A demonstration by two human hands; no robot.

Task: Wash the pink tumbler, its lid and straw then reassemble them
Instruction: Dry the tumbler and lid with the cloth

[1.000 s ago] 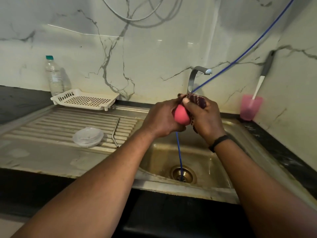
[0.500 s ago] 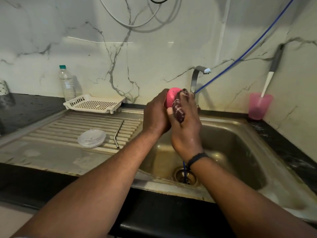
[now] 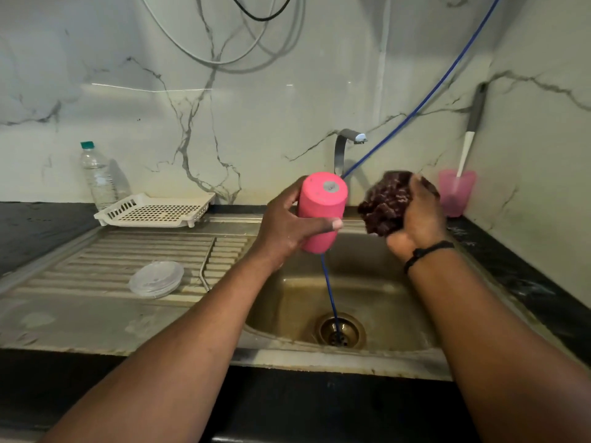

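My left hand point(image 3: 287, 225) grips the pink tumbler point(image 3: 321, 209) upside down over the sink basin point(image 3: 377, 302), its base turned up toward me. To its right, apart from the tumbler, my right hand point(image 3: 415, 215) holds a dark maroon scrubber point(image 3: 385, 203). The clear lid point(image 3: 156, 278) lies flat on the ribbed draining board point(image 3: 96, 270). Just right of the lid lies the metal straw point(image 3: 204, 266) with its bent end.
A tap point(image 3: 347, 145) stands behind the basin, and a blue hose point(image 3: 425, 103) runs from the upper right down into the drain point(image 3: 339, 334). A white rack point(image 3: 156, 211) and a water bottle point(image 3: 96, 174) sit at the back left. A pink cup point(image 3: 455, 191) with a brush stands right.
My right hand has pulled the scrubber off the tumbler and moved right. My left hand has turned the tumbler so its base shows fully.
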